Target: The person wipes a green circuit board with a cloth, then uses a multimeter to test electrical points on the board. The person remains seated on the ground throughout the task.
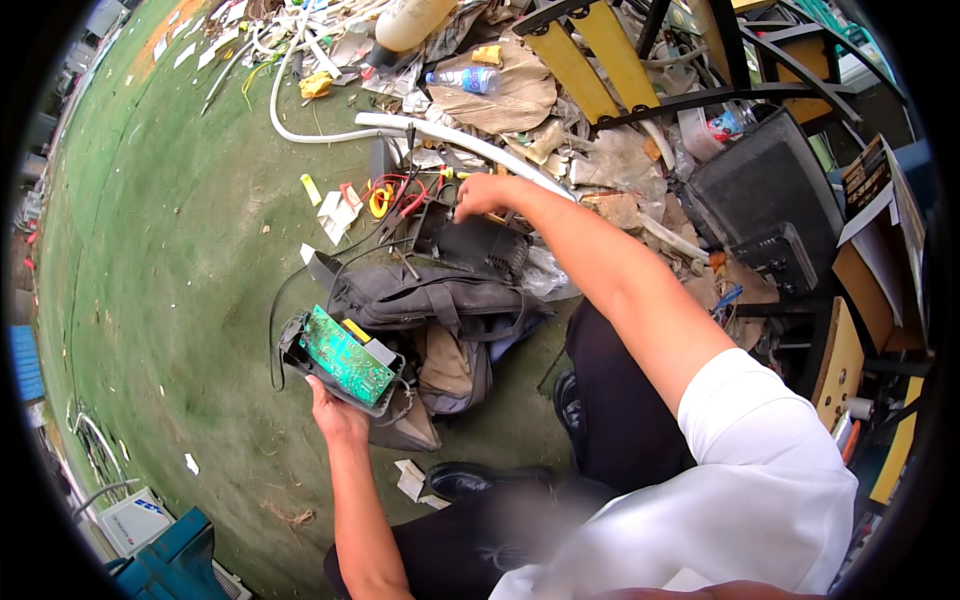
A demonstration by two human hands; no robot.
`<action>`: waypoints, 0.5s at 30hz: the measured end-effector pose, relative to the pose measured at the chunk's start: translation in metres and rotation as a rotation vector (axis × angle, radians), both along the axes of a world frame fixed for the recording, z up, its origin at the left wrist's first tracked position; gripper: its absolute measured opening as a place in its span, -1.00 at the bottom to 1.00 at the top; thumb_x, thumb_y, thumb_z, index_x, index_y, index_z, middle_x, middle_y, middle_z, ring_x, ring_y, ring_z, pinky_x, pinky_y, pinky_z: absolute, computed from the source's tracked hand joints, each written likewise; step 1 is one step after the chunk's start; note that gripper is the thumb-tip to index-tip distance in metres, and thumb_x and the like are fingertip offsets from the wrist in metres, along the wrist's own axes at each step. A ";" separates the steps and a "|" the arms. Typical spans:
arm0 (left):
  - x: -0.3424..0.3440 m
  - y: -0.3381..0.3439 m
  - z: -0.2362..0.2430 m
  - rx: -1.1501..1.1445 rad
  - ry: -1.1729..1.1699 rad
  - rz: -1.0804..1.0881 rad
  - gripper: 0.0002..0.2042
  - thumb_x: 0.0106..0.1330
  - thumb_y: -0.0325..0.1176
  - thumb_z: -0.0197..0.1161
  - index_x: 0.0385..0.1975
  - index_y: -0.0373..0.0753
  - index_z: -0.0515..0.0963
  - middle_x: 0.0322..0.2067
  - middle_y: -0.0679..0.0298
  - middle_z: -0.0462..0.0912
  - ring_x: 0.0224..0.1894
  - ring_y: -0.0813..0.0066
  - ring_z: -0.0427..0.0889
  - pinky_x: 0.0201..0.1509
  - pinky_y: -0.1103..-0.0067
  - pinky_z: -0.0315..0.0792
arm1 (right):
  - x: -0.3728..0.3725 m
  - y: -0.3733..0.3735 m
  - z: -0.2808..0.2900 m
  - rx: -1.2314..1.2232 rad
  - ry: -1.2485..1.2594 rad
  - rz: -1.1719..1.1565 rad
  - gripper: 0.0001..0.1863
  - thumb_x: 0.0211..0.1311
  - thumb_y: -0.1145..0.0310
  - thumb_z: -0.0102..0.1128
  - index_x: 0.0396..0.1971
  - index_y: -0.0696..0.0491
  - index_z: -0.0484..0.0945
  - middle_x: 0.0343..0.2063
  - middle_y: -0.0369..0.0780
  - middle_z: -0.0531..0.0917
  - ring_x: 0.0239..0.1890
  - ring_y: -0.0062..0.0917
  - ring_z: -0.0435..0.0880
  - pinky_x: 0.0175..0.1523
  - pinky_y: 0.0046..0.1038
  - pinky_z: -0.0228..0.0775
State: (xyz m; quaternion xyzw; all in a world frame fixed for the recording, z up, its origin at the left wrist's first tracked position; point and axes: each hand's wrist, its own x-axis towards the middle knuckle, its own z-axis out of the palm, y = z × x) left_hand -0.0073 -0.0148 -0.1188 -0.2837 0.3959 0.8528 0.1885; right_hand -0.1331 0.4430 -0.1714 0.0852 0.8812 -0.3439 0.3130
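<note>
I see the left hand (pixel 340 418) wrapped on the low edge of a small black case (pixel 291 341), with its green board (pixel 345 352) facing up. The case is held up just left of the dark bag (pixel 410 292). The right hand (pixel 484 196) is out ahead at the edge of a black box (pixel 478 243), its fingers bent down; I can't tell if they are pinching anything. Tools with red handles (pixel 414 198) lie just left of that hand. To do this well, I'd keep the left grip on the case's edge, so the thumb doesn't press the board. A black cord (pixel 273 330) loops beside the case and could snag, so I'd move the case gently and feel around the box slowly.
</note>
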 end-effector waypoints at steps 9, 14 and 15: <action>-0.003 0.009 -0.006 -0.040 -0.006 0.057 -0.43 0.57 0.13 -0.08 0.31 -0.21 0.39 0.24 0.19 0.54 0.25 0.15 0.51 0.39 0.17 0.35 | -0.034 0.076 -0.011 0.463 0.428 -0.319 -0.73 0.28 0.11 0.24 -0.11 -0.15 0.74 -0.12 -0.14 0.75 -0.02 -0.20 0.71 0.07 -0.17 0.55; -0.003 0.012 -0.009 0.006 0.012 0.026 -0.43 0.55 0.13 -0.02 0.31 -0.20 0.40 0.23 0.20 0.54 0.26 0.18 0.50 0.41 0.18 0.31 | -0.084 0.081 -0.028 0.605 0.550 0.026 -0.80 0.25 0.25 0.16 -0.20 -0.14 0.72 -0.16 -0.15 0.74 -0.04 -0.16 0.71 0.02 -0.12 0.57; -0.001 0.011 -0.009 0.008 0.009 0.029 -0.43 0.55 0.13 -0.02 0.31 -0.20 0.40 0.23 0.19 0.55 0.26 0.18 0.50 0.41 0.18 0.32 | -0.093 0.075 -0.034 0.584 0.600 0.079 -0.78 0.19 0.34 0.14 -0.21 -0.14 0.71 -0.15 -0.15 0.74 -0.06 -0.16 0.72 -0.01 -0.12 0.58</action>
